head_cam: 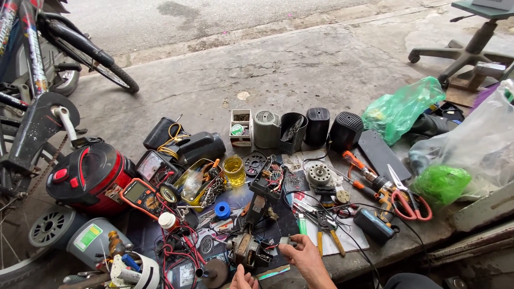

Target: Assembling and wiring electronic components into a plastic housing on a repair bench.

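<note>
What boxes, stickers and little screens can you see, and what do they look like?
Orange meter: left of middle, grey blank screen.
Older meter: behind it, pale dial window.
Grey tub: lower left, green sticker.
Small box: back row, open, white-edged, green round thing inside.

The left hand (pixel 243 279) is cut off by the bottom edge, its grip unclear.

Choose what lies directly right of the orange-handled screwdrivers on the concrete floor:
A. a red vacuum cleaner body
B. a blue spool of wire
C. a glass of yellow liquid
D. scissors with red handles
D: the scissors with red handles lie just right of the orange-handled screwdrivers, far from both hands.
</note>
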